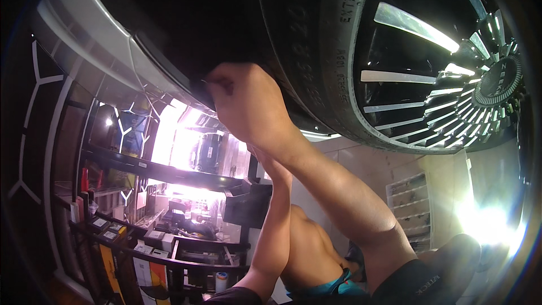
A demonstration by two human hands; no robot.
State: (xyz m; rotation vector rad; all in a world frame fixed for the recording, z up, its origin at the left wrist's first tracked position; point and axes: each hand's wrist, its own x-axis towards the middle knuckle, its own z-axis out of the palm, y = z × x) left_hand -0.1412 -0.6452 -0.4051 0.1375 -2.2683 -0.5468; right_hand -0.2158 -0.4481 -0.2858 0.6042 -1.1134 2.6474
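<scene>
A car's wheel arch (164, 70) curves overhead, with a dark trim strip along its edge beside a pale body panel (107, 28). My right hand (243, 99) is up at this edge, its fingers curled closed against the arch. What they grip, if anything, is lost in the shadow of the wheel well. Right of it stands the black tyre (339, 62) around a multi-spoke wheel (418, 76). Lower down, my left hand (261, 157) is mostly covered by my right wrist and forearm, so its fingers do not show.
Left and below, dark shelving (169, 170) carries boxes (149, 268), a blue case (208, 149) and a small can (221, 281). A bright lamp (490, 229) glares at lower right, near a slatted floor grate (409, 206). My bent knee (307, 237) sits beneath my arms.
</scene>
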